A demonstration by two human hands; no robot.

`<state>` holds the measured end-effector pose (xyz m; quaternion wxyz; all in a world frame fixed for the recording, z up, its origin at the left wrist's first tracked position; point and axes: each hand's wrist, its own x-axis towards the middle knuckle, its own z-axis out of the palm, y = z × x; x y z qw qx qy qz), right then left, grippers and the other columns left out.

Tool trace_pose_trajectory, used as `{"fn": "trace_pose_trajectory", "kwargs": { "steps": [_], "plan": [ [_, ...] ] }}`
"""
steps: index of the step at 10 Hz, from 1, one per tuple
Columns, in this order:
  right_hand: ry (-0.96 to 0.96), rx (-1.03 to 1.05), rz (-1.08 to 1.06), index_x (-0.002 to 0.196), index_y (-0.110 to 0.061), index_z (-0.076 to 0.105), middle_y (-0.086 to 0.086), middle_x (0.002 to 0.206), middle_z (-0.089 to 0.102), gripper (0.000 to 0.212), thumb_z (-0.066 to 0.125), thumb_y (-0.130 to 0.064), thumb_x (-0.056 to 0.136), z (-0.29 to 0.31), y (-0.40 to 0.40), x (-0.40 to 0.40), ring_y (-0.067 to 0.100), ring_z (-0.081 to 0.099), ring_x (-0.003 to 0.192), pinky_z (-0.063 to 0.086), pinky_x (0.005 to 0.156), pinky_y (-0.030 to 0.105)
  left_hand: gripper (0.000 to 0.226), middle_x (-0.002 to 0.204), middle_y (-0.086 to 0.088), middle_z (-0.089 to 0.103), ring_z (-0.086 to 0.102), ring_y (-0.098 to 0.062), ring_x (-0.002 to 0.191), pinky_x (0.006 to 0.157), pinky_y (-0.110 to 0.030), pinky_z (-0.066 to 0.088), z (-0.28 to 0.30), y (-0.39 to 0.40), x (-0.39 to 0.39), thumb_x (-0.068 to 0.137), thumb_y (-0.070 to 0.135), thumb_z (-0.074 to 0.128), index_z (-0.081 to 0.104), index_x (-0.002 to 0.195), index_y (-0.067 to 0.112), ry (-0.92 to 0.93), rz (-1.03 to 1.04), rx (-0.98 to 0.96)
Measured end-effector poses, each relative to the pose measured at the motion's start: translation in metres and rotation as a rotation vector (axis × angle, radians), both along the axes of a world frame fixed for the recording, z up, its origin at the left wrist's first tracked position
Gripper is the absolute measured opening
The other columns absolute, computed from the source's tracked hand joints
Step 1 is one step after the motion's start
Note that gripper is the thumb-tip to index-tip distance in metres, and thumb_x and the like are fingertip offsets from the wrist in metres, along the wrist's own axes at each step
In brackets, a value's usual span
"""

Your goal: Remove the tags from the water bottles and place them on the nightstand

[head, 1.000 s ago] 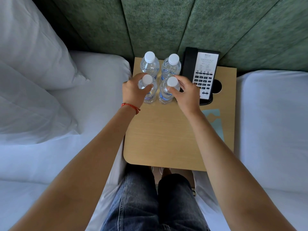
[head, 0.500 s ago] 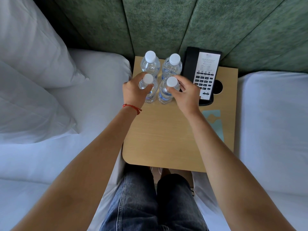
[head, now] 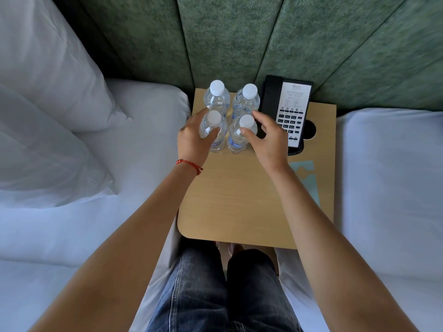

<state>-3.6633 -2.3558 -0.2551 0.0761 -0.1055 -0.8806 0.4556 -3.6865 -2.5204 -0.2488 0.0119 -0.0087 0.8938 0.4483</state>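
Two capped clear water bottles stand at the back of the wooden nightstand, one on the left and one on the right. Two more stand just in front of them. My left hand wraps the front left bottle, thumb across its shoulder. My right hand curls around the front right bottle, thumb tip on it below the cap and index finger reaching behind. A pale blue paper tag lies flat on the nightstand's right side, partly under my right forearm.
A black desk phone sits right of the bottles, with a round hole in the tabletop beside it. White beds flank the nightstand, with pillows on the left. A green padded headboard rises behind.
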Motion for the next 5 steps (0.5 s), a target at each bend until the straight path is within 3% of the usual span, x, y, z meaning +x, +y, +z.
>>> {"fn": "trace_pose_trajectory", "kwargs": {
  "steps": [1,2,5],
  "plan": [
    [0.037,0.094,0.03,0.118,-0.004,0.06,0.011,0.118,0.065,0.042,0.07,-0.019,0.08,0.009,-0.003,0.013,0.02,0.06,0.109,0.038,0.09,0.011,0.045,0.124,-0.011,0.059,0.057,-0.027,0.109,0.09,-0.033,0.045,0.002,-0.007,0.01,0.083,0.02,0.064,0.052,0.124,0.006,-0.002,-0.046,-0.072],
    [0.029,0.211,0.038,0.121,-0.004,0.058,0.012,0.128,0.059,0.043,0.065,-0.025,0.085,0.014,-0.005,0.028,0.023,0.055,0.119,0.042,0.094,0.027,0.049,0.131,-0.014,0.052,0.048,-0.029,0.122,0.097,-0.039,0.041,0.002,-0.014,0.023,0.086,0.024,0.061,0.047,0.128,0.004,0.008,-0.14,-0.182],
    [0.057,0.331,0.038,0.121,-0.002,0.058,0.015,0.125,0.061,0.043,0.063,-0.026,0.086,0.04,-0.012,0.067,0.026,0.054,0.12,0.047,0.091,0.038,0.052,0.139,-0.017,0.045,0.034,-0.031,0.134,0.108,-0.039,0.027,0.019,-0.031,0.062,0.089,0.03,0.055,0.042,0.131,0.002,0.059,-0.258,-0.376]
  ]
}}
